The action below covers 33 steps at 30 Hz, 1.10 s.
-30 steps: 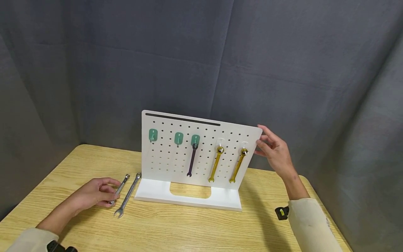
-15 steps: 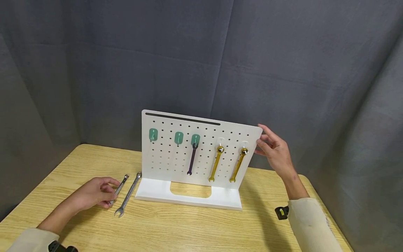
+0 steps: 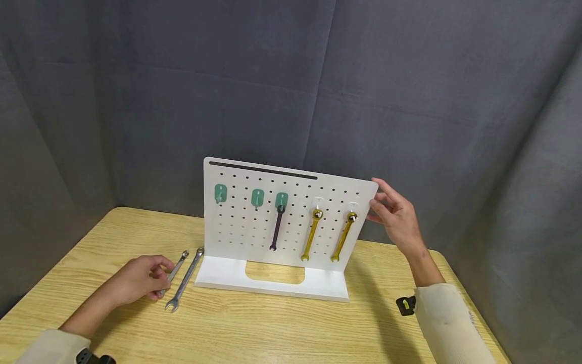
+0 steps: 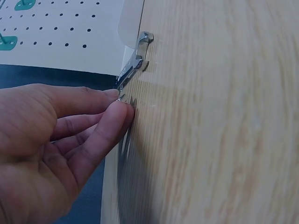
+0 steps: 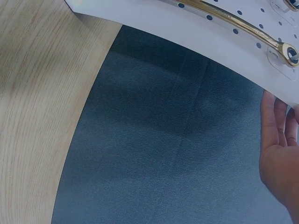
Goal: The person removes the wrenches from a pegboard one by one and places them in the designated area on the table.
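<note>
At the left of the table, my left hand (image 3: pixel 141 278) pinches the near end of a small silver combination wrench (image 3: pixel 179 266) between thumb and fingers; the fingers partly cover that end. Beside it on the right lies a longer silver combination wrench (image 3: pixel 187 280), its open end toward me. My right hand (image 3: pixel 399 220) holds the upper right corner of a white pegboard (image 3: pixel 241 232), thumb in front and fingers partly behind. In the right wrist view, its fingers (image 5: pixel 268 116) meet the board's edge. A purple wrench (image 3: pixel 277 230) and two gold wrenches (image 3: pixel 311 236) hang on the board.
Two green hooks (image 3: pixel 220 193) on the board's left carry nothing. The white base (image 3: pixel 223 273) of the pegboard stands on the wooden table (image 3: pixel 254 328), just right of the longer wrench. A grey curtain (image 3: pixel 273 91) hangs behind the table.
My left fingers have shifted slightly on the small wrench, and its far end has swung a little to the right. My right hand keeps its place on the board.
</note>
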Each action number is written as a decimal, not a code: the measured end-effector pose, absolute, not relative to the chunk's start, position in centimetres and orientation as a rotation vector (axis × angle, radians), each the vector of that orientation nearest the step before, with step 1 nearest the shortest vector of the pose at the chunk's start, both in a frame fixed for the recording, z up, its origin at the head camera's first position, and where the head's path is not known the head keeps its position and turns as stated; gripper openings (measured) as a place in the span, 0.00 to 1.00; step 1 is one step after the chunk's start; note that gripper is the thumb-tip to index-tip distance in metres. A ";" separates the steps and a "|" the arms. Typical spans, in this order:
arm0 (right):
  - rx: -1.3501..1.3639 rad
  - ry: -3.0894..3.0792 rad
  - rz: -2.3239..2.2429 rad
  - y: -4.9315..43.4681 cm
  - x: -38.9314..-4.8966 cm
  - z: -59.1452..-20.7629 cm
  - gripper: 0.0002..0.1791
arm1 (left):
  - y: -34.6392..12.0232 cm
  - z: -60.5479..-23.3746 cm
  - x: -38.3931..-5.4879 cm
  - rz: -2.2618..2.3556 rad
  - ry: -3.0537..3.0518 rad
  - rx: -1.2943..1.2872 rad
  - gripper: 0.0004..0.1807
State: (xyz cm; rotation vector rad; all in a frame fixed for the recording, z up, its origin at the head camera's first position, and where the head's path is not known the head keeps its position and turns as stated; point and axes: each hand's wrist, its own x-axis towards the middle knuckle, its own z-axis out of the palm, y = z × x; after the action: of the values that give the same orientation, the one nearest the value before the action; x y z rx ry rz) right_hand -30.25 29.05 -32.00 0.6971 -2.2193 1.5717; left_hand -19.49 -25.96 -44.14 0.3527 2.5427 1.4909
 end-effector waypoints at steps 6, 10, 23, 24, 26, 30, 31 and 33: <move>0.689 -2.228 1.565 29.0 -30.3 -32.1 0.30 | -25.6 -44.1 -19.2 1.424 2.601 0.310 0.16; 0.689 -2.233 1.541 29.0 -30.3 -32.1 0.31 | -25.4 -44.2 -19.2 1.375 2.647 0.319 0.15; 0.687 -2.247 1.524 29.0 -30.2 -32.0 0.31 | -25.3 -44.2 -19.2 1.275 2.727 0.294 0.14; 0.689 -2.247 1.521 29.0 -30.1 -32.0 0.31 | -25.2 -44.2 -19.2 1.262 2.738 0.296 0.13; 0.690 -2.246 1.523 29.0 -30.1 -32.0 0.31 | -25.1 -44.2 -19.1 1.240 2.753 0.290 0.13; 0.696 -2.243 1.528 29.0 -30.1 -32.1 0.31 | -24.9 -44.1 -19.0 1.197 2.782 0.272 0.12; 0.696 -2.241 1.532 29.0 -30.1 -32.1 0.31 | -24.9 -44.1 -18.9 1.192 2.786 0.265 0.12; 0.693 -2.240 1.538 29.0 -30.1 -32.1 0.31 | -24.8 -44.1 -18.9 1.191 2.788 0.258 0.12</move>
State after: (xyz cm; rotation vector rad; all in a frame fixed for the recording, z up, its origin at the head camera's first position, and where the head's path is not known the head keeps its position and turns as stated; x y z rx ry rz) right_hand -30.09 29.02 -32.10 0.6933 -2.2400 1.5378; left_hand -18.89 -24.84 -44.06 0.2577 2.7878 1.1911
